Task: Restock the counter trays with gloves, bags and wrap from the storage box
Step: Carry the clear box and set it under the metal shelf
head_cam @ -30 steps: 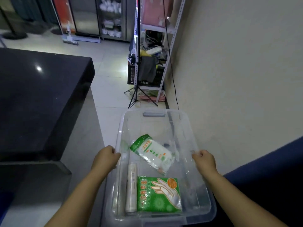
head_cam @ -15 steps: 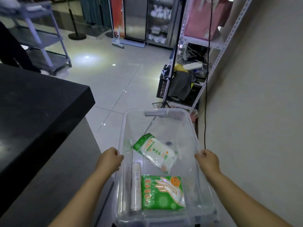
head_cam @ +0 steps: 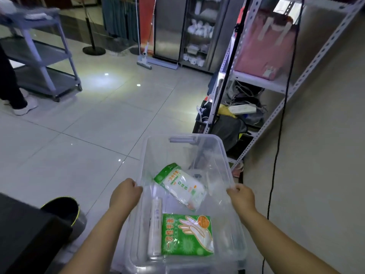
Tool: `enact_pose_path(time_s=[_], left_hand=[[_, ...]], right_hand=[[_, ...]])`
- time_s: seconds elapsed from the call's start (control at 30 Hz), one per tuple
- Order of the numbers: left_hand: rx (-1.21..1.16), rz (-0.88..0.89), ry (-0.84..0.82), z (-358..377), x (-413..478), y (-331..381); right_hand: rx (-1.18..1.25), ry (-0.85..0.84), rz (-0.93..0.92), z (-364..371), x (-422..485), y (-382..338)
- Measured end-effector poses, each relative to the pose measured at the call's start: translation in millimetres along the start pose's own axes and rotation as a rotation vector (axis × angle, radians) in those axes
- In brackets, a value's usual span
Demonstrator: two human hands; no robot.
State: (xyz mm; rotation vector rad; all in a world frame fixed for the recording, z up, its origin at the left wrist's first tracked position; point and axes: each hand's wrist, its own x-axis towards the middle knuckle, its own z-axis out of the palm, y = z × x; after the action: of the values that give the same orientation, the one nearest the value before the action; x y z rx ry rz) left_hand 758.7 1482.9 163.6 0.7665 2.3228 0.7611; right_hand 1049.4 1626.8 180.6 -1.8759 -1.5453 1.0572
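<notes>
- Left hand [head_cam: 124, 194] and right hand [head_cam: 241, 196] each grip a rim of the clear box [head_cam: 183, 151].
- The loose glove pack [head_cam: 186, 235] and roll [head_cam: 155, 226] may slide if the box tips.

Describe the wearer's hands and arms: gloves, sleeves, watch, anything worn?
Nothing worn shows. The left hand and right hand are ungloved; the left forearm and right forearm are bare to the frame's edge, no sleeve in view; neither wrist carries a watch or band.
</notes>
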Motion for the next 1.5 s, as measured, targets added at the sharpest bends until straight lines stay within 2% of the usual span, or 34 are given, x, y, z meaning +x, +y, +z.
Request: enact_pose_path(time_s=[0.3,0.43,0.6,0.8,0.97,1.17,1.33,1.5], left_hand=[[-0.023,-0.1,0.082,16.0,140.1,64.1],[-0.177,-0.217,0.107,8.8,200.0,86.6],[-0.326,-0.298,0.184,-18.4,262.2,108.6],[-0.427,-0.4,0.273,-52.3,345.9,97.1],[-0.457,-0.394,0.293,-91.5,452.4,91.2],[-0.412,-0.329,0.215,-165.8,594.8,100.0],[-0.344,-0.267,0.188,-207.7,712.2,132.3],[-0.3,-0.202,0.131,-208.8,819.5,185.9]], right_hand=[[0.009,-0.04,-0.004,58.2,147.4,-74.8],[-0.023,-0.123,0.003,93.5,219.9,-110.2],[-0.037,-0.2,-0.09,144.3,297.0,-177.8],[-0.088,-0.357,-0.212,228.7,363.1,-260.7],[-0.048,-0.381,-0.213,314.5,418.3,-324.8],[-0.04,-0.367,-0.125,405.6,472.1,-409.8],[0.018,-0.339,-0.051,445.0,516.7,-471.9],[0.071,-0.277,-0.005,461.9,588.5,-510.8]])
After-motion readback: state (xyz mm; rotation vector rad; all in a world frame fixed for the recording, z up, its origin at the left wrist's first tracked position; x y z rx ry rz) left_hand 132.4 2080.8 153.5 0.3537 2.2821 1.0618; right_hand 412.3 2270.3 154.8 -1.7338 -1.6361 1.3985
